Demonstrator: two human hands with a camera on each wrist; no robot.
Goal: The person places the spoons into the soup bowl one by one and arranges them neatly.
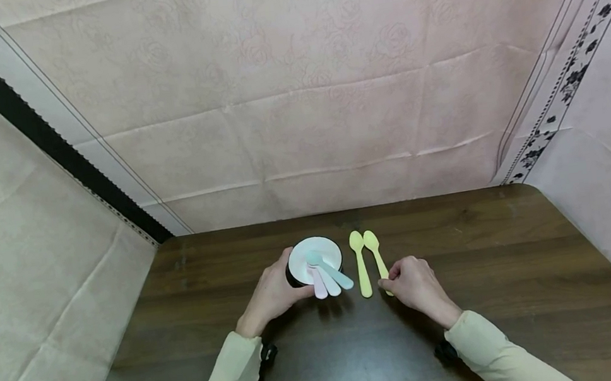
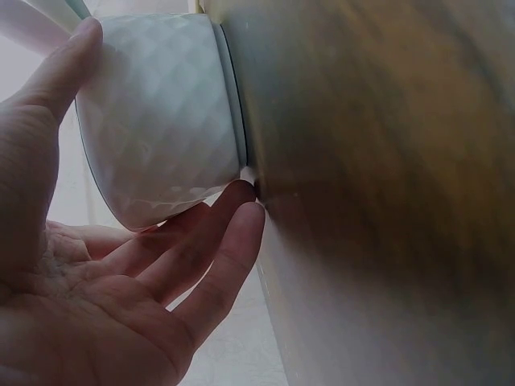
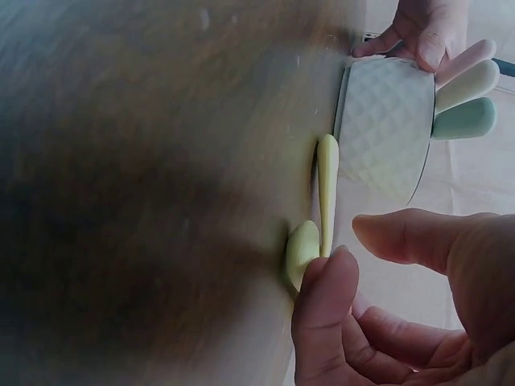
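Observation:
A white bowl (image 1: 300, 258) with a quilted diamond-pattern side (image 2: 161, 112) stands on the table. My left hand (image 1: 275, 289) holds it from the left, thumb at the rim and fingers around the lower side. Three handles lean out over the near rim: a pink handle (image 1: 320, 285), a pale handle (image 3: 468, 85) and a mint-green handle (image 1: 341, 279). Right of the bowl lie two yellow spoons, the left spoon (image 1: 362, 269) and the right spoon (image 1: 372, 243). My right hand (image 1: 417, 288) is at the right spoon's handle end, index fingertip beside it, thumb apart.
The brown wood-grain table (image 1: 496, 294) extends around both hands. Pale cloth (image 1: 331, 117) hangs behind the table's far edge, with more cloth (image 1: 25, 282) at the left and right sides.

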